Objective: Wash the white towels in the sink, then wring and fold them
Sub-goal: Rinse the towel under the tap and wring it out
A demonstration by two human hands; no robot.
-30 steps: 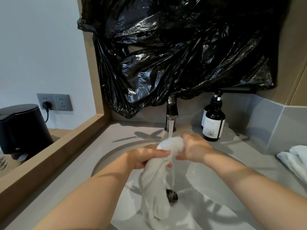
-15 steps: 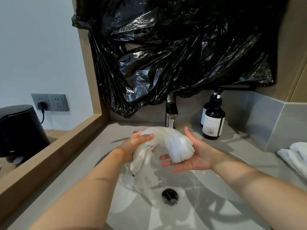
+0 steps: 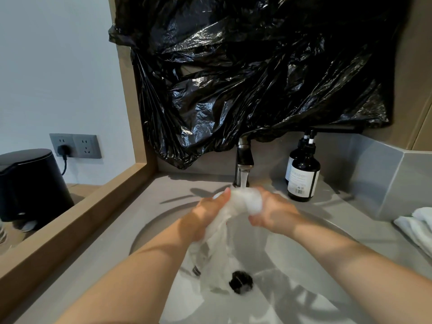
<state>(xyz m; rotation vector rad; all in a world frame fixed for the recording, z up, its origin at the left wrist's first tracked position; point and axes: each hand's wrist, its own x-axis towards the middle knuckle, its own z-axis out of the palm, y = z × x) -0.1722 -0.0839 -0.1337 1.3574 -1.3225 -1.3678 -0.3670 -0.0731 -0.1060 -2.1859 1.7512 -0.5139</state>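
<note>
- White, soaked cloth towel (image 3: 247, 202) is bunched between both hands directly under the thin stream of running water (image 3: 244, 181). Its loose tail hangs down into the round white sink (image 3: 297, 244), ending near the black drain (image 3: 240, 279).
- We see the left hand (image 3: 208, 216) gripping the towel just below the bunch, fingers wrapped round the cloth and thumb pointing up.
- We see the right hand (image 3: 272, 215) with its grip closed on the bunched end. Half a second ago it lay open, palm up, only cradling that end.
- Both hands have dropped a little and moved back toward the dark metal faucet (image 3: 244, 157), so the water now strikes the bunch; half a second ago the towel was raised in front of the stream.
- A full second ago the hands held much the same pose as now, both clamped on the cloth under the water.
- Two dark glass pump bottles with white labels (image 3: 302, 176) stand on the grey stone bench (image 3: 105, 265) just right of the faucet, unmoved.
- More folded white towels (image 3: 418, 228) lie at the bench's right edge, as before.
- Crumpled black plastic sheeting (image 3: 257, 78) covers the wall above the faucet.
- Beyond the wooden ledge (image 3: 77, 216) to the left we see a black cylindrical appliance (image 3: 30, 183), and a cord plugged into a grey wall socket (image 3: 74, 146).
</note>
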